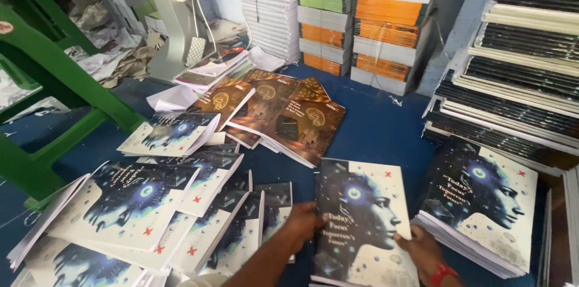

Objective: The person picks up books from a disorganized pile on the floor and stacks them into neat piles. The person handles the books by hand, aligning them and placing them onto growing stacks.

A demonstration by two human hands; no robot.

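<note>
Blue floor (386,130), both hands' grip (304,222) (422,249) holding notebook (362,227)

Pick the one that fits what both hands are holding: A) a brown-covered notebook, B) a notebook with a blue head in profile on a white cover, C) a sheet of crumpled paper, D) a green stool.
B: the left hand and right hand grip the sides of the white-and-blue notebook.
</note>
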